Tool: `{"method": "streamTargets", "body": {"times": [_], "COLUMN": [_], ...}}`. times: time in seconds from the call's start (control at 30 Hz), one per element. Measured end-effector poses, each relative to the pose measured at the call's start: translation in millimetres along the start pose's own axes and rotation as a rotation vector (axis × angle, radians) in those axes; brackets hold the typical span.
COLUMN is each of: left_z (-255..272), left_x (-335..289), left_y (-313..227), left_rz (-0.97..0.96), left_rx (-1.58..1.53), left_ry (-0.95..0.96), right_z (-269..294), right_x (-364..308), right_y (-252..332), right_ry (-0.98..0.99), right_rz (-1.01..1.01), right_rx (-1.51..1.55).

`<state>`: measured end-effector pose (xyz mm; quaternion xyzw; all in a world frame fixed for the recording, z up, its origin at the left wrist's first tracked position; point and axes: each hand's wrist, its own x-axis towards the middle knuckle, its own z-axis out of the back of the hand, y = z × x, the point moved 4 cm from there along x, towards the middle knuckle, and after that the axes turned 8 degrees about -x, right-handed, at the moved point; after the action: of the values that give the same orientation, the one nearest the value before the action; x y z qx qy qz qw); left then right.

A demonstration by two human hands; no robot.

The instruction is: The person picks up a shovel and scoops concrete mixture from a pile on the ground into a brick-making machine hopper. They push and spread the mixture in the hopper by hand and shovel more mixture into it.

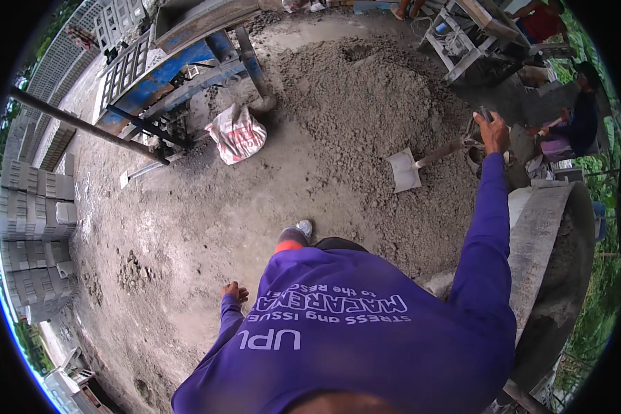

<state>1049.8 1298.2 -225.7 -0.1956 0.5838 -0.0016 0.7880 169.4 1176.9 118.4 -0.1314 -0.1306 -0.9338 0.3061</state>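
My right hand (pixel 494 134) is stretched out to the right, its fingers closed round the grip end of a shovel (pixel 404 171). The shovel's pale, flat blade points left and lies against the edge of a broad heap of grey, crumbly sand or mix (pixel 386 96). Its shaft slants up from the blade toward my hand. My left hand (pixel 235 292) hangs low beside my body, over the bare ground, with loosely bent fingers and nothing visible in it. One of my shoes (pixel 299 228) shows ahead of my purple shirt.
A blue metal machine frame (pixel 160 76) stands at the far left, a white-and-red sack (pixel 236 134) beside it. Hollow blocks (pixel 31 238) are stacked along the left. A large curved metal drum or trough (pixel 541 241) is close on my right. Another person (pixel 578 127) sits at the right, near a wooden stand (pixel 472 41).
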Motion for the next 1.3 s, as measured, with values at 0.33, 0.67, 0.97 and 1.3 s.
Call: {"method": "streamTargets", "body": {"times": [0.33, 0.67, 0.97, 1.3], "left_z": [-125.3, -261.6, -235.6, -198.8], "left_x": [-14.7, -161.3, -263.4, -331.0], "left_y": [-121.2, -82.2, -58.6, -92.9], "left_rz": [-0.289, -0.461, -0.574, -0.497], "left_rx": [0.280, 0.731, 0.977, -0.195], "left_ry": [0.067, 0.503, 0.546, 0.722], "right_z": [47.0, -70.4, -141.4, -224.8], "right_x": [13.8, 28.6, -142.9, -313.3], "right_y": [33.1, 50.5, 111.9, 98.4], "right_ry": [-0.143, 0.090, 1.242, 2.185], "right_rz": [0.225, 0.351, 0.518, 0.368], "right_rx": [0.081, 0.420, 0.877, 0.726]}}
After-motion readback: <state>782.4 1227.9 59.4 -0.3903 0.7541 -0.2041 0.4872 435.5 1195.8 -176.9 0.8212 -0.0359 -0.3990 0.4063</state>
